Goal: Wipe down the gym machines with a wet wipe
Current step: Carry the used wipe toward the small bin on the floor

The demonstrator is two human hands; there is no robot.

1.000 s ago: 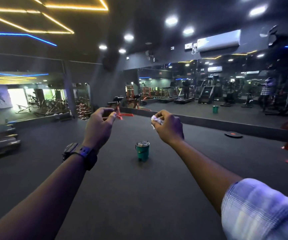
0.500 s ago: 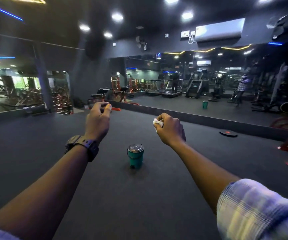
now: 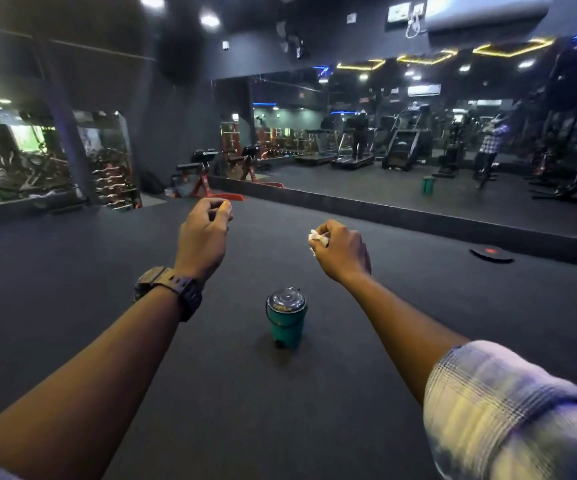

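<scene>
My right hand [image 3: 344, 251] clenched the balled wet wipe [image 3: 318, 237] above the green bin [image 3: 286, 318]; my left hand [image 3: 204, 233] was curled, empty. Flicked carelessly, the wipe could miss the closed lid.

**No writing that can be read**

From where I stand, no word, number or brand comes out clearly anywhere. The green bin [image 3: 286, 318] on the floor at about 6 o'clock carries a small yellowish label near its top edge, but the letters are too blurred to make out. On the wall at about 1 o'clock, a white plate [image 3: 398, 12] shows faint marks that cannot be read. The watch [image 3: 169, 289] face is turned away.
</scene>
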